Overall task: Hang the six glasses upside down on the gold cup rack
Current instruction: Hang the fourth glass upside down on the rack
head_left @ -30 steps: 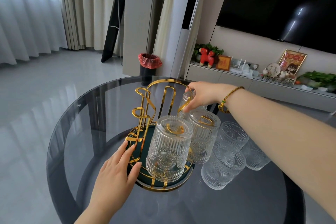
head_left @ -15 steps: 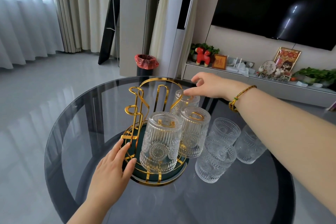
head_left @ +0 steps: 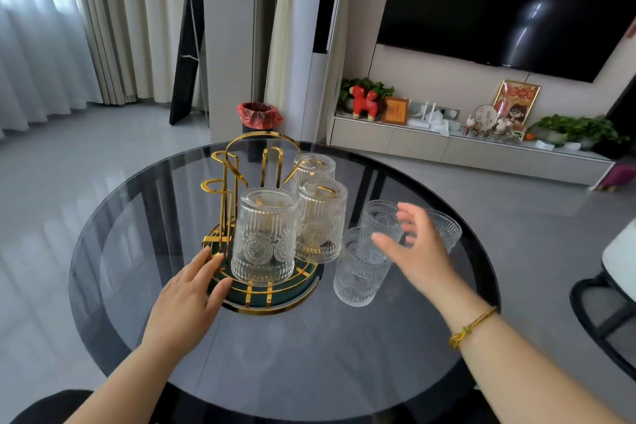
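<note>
The gold cup rack [head_left: 230, 182] stands on a round green-and-gold base on the glass table. Three ribbed glasses hang upside down on it: a near one [head_left: 263, 237], a middle one [head_left: 321, 220] and a far one [head_left: 315, 167]. Three more glasses stand upright on the table to the right: a near one [head_left: 356, 277], one behind it [head_left: 378, 222] and a far-right one [head_left: 447, 229], partly hidden by my right hand. My left hand [head_left: 187, 299] lies flat with fingertips on the base's rim. My right hand [head_left: 418, 251] hovers open, fingers spread, over the upright glasses.
The round dark glass table [head_left: 275, 354] ends close behind the rack. A black chair [head_left: 605, 313] stands at the right. A bin with a red bag [head_left: 260, 115] and a TV console [head_left: 464, 144] are beyond the table.
My right hand let go of the far hung glass and moved back and right, down to the upright glasses. My left hand stays on the base.
</note>
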Tool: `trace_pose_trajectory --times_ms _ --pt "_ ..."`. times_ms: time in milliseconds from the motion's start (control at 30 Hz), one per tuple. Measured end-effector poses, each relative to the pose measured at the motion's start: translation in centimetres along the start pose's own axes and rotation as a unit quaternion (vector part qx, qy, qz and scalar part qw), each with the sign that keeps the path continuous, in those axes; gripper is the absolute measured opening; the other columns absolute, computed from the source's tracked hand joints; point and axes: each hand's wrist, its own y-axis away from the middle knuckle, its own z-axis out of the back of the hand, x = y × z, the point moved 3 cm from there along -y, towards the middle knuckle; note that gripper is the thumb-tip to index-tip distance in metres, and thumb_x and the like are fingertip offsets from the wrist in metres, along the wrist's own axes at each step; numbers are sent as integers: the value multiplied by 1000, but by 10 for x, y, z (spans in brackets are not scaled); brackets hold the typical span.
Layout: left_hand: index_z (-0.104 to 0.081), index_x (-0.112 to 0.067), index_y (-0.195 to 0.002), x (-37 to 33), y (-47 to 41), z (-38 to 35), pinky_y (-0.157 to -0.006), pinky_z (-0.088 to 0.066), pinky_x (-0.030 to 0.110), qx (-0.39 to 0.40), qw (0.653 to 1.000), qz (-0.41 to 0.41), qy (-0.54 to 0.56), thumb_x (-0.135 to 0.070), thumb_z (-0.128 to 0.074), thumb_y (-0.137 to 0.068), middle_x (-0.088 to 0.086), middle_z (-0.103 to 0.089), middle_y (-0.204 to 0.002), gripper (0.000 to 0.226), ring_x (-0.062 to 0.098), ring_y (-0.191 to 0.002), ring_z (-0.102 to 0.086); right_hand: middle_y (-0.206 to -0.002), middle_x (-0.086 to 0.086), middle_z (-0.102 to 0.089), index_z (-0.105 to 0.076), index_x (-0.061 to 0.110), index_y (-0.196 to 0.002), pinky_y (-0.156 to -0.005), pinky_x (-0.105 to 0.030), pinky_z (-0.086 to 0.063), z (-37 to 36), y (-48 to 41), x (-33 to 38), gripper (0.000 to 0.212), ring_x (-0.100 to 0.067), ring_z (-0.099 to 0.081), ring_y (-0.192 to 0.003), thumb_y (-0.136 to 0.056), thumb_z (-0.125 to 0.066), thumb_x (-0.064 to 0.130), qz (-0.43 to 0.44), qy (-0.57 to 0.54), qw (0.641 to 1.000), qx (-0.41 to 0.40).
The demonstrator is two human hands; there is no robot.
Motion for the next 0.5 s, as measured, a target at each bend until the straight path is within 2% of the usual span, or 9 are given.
trace_pose_trajectory --times_ms 200,300,400,500 --pt "-33 -19 -135 -2 3 1 -110 -26 44 -3 1000 3 -7 -32 -42 -92 6 -28 -149 47 28 -134 -31 -136 -2 -33 -13 27 -135 -93 -23 -28 -43 41 -49 89 -12 -32 -122 -68 -71 30 -96 -93 991 -17" --pt "-32 -19 -136 -3 4 1 -110 -26 44 -1 1000 3 -11 -32 -42 -92 5 -28 -150 47 27 -134 -31 -141 -3 -33 -7 25 -137 -100 -32 -33 -58 46 -61 100 -19 -32 -127 -63 -73 34 -136 -75 988 -10" --pt "-32 -20 -136 -3 3 1 -110 -27 45 -2 1000 3 -14 -33 -42 -92 5 -27 -150 47 27 -134 -31 -140 -8 -38 -10 21 -138 -104 -40 -34 -67 45 -63 104 -29 -36 -126 -59 -74 41 -151 -1 988 -17" --pt "-32 -20 -136 -2 3 0 -110 -26 45 -3 1000 3 -14 -33 -42 -92 5 -26 -150 47 27 -134 -31 -132 -12 -47 -23 15 -133 -102 -43 -35 -71 39 -62 95 -33 -40 -121 -58 -74 42 -152 36 986 -52"
